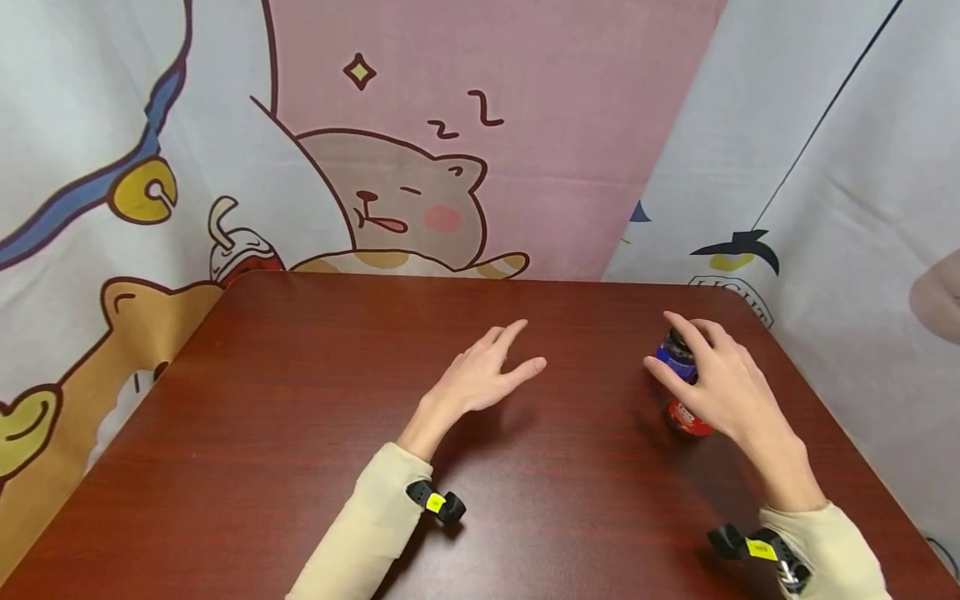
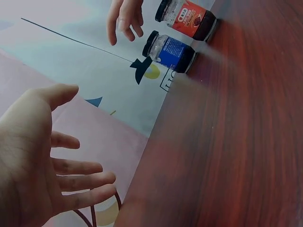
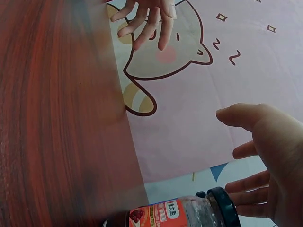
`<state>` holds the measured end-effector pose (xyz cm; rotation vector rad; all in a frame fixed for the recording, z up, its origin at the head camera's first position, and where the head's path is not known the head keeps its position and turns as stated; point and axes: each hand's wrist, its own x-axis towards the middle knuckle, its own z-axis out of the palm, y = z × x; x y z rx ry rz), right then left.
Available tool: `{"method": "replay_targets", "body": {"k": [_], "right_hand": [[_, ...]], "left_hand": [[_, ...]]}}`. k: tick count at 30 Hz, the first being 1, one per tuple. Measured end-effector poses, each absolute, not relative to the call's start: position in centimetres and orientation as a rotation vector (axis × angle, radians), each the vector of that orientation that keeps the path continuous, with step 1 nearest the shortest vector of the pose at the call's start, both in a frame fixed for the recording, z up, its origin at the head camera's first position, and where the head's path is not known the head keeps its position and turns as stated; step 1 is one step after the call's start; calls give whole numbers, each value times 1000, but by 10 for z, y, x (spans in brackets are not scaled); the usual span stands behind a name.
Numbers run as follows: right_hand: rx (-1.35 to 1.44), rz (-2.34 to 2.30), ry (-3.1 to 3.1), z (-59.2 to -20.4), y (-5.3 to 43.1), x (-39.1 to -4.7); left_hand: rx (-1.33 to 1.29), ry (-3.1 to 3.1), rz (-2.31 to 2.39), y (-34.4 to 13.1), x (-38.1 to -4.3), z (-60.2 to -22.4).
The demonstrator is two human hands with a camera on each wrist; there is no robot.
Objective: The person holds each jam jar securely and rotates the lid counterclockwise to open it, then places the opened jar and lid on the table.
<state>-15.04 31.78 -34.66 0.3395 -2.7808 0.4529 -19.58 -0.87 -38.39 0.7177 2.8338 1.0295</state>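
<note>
Two glass jars with dark lids stand on the right part of the table. The one with the blue label is farther back, and the one with the red label is nearer. My right hand hovers by the jars with thumb and fingers spread, partly covering both in the head view. In the right wrist view its fingers are close to the lid of the red-labelled jar; contact cannot be told. My left hand is over the middle of the table, fingers extended, holding nothing.
The brown wooden table has a glossy top. Cloth with cartoon prints hangs behind it and along the sides. Part of another person's hand or skin shows at the right edge. Black straps with small cameras sit on both wrists.
</note>
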Motion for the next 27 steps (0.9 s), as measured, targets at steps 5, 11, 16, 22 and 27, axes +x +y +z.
{"method": "replay_targets", "body": {"k": [5, 11, 16, 22, 27], "right_hand": [[337, 445, -2787, -349, 322, -149], [367, 418, -2745, -352, 326, -148], [360, 412, -2744, -352, 329, -146], [348, 405, -2747, -353, 332, -143], [353, 388, -2740, -355, 334, -143]], "left_hand": [[723, 2751, 1107, -3, -196, -385], [746, 2690, 1177, 4, -199, -389], [761, 2672, 1167, 11, -197, -389], [792, 2650, 1149, 23, -195, -392], [809, 2634, 1133, 33, -193, -394]]}}
